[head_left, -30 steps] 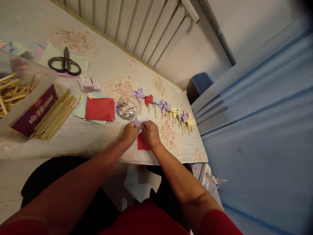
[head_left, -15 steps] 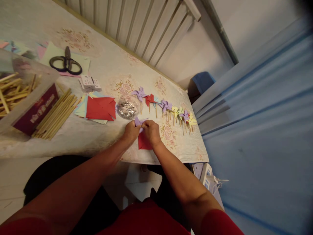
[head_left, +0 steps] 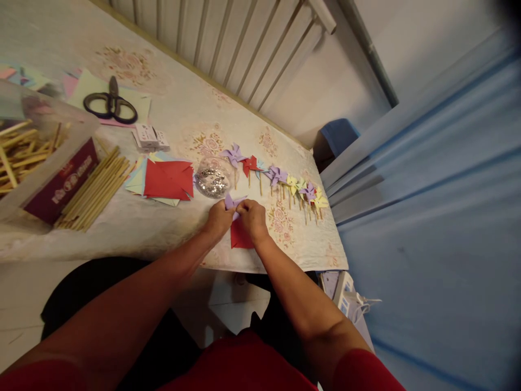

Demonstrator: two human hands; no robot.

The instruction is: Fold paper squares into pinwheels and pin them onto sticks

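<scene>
Between my hands is a purple paper pinwheel (head_left: 230, 201), its blades partly folded and partly covered by my fingers. My left hand (head_left: 220, 219) is closed on its left side. My right hand (head_left: 252, 218) pinches it from the right, near the middle; whether a pin is in those fingertips cannot be made out. Beneath my hands a red paper square (head_left: 241, 235) lies on the table near the front edge. Just beyond my left hand stands a clear round dish (head_left: 212, 181) of small shiny metal pieces.
Finished pinwheels on sticks (head_left: 277, 175) lie in a row at the back right. To the left are cut paper squares (head_left: 169, 180), small white boxes (head_left: 148, 137), black-handled scissors (head_left: 109, 104), a bundle of sticks (head_left: 93, 191) and a plastic bin (head_left: 79, 120). A blue curtain (head_left: 427, 206) hangs at right.
Almost nothing differs. Both hands stay closed on the purple pinwheel in the same place; the whole view has shifted very slightly.
</scene>
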